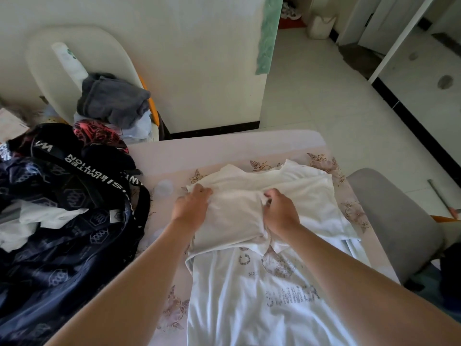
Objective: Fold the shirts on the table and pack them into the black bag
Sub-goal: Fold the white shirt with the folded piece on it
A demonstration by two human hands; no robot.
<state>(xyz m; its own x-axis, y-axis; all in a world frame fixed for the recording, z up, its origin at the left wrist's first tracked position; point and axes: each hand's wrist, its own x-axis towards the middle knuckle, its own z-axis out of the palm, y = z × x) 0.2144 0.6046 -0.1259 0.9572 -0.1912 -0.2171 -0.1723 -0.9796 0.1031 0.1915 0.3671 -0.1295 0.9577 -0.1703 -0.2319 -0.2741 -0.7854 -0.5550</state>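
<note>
At the far left, a black bag (62, 258) of glossy fabric printed with pale hexagon marks sits open on the table. White cloth shows inside it, and a black strap with white lettering (94, 168) lies across its top. Behind it stands a white moulded chair (50, 61) piled with crumpled grey clothes (112, 101).

The table (224, 146) is covered in a pale cloth with a brown floral border. Near its middle the left hand (192, 206) grips the left edge of a plain white cotton shirt (237, 221), fingers curled over the fabric. The shirt is partly folded and lies crosswise. The right hand (280, 211) pinches a bunched fold at the middle of the same shirt, knuckles up.

Beneath it, nearer the person, a white shirt with faded grey lettering (249, 308) is spread flat. A grey upholstered chair (394, 221) stands just beside the table's right edge.
</note>
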